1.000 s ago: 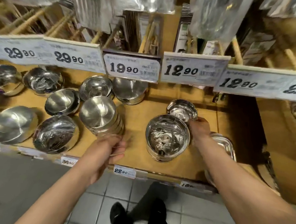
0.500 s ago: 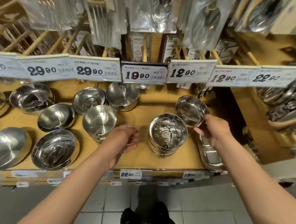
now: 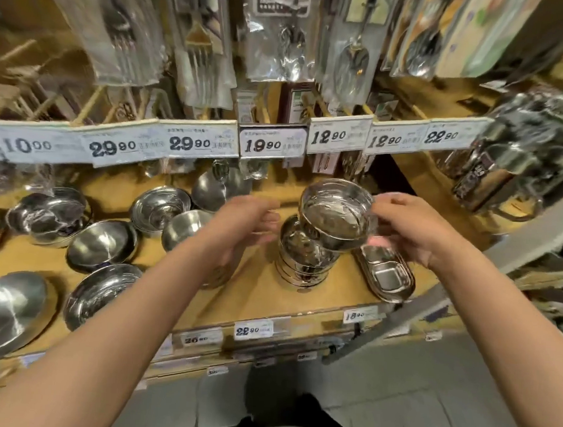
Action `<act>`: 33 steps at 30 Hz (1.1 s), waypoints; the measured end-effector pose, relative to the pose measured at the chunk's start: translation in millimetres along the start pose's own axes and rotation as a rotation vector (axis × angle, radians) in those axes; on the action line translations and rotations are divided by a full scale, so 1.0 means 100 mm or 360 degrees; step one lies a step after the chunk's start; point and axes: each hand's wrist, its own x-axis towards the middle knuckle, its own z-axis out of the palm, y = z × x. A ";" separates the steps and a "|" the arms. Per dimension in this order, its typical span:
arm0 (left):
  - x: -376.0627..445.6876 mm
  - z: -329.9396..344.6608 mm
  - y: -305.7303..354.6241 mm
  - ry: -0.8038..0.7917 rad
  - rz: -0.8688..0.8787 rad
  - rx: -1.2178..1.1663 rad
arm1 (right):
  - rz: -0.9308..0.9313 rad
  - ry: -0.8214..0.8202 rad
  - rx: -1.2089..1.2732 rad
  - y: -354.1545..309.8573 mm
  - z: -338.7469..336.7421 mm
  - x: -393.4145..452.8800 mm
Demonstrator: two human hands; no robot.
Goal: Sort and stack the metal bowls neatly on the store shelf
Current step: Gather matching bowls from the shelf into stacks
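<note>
A small metal bowl (image 3: 337, 216) held tilted in the air over the stack of bowls (image 3: 303, 260) on the wooden shelf (image 3: 262, 297).

The right hand (image 3: 409, 230) grips the bowl by its right rim, fingers curled round the edge; the fingertips are blurred, and the bowl hides the stack's far rim. The left hand (image 3: 240, 224) hovers just left of the stack, fingers loosely spread and holding nothing, covering part of another stack of bowls (image 3: 188, 228) behind it. Just right of the stack lie nested metal trays (image 3: 387, 277), partly under the right wrist. Wider bowls (image 3: 102, 246) spread out to the left, some cut off at the frame edge. Price tags (image 3: 272, 144) hang above, with blurred packaged cutlery (image 3: 350, 60) overhead.
</note>
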 end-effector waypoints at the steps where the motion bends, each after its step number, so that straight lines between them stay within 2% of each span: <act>1: 0.00 0.01 0.08 -0.0075 -0.0013 0.0081 | -0.0005 -0.0051 -0.0095 -0.05 0.02 0.00; 5: -0.05 0.05 0.32 -0.0309 0.0006 0.0497 | -0.0048 -0.0163 -0.0344 -0.19 0.19 0.02; 8: -0.04 0.09 0.32 -0.0219 0.0056 0.0703 | -0.0078 -0.0067 -0.0349 -0.19 0.32 0.04; 13: 0.02 0.20 0.07 0.0059 -0.0036 0.0504 | -0.0063 -0.0054 -0.0170 -0.01 0.37 0.02; 21: 0.09 0.31 -0.11 0.0236 -0.0023 0.0441 | -0.0173 0.0044 -0.0002 0.26 0.43 0.03; 33: 0.15 0.37 -0.17 0.0268 0.0072 0.0520 | -0.0312 0.0103 -0.0112 0.47 0.42 0.07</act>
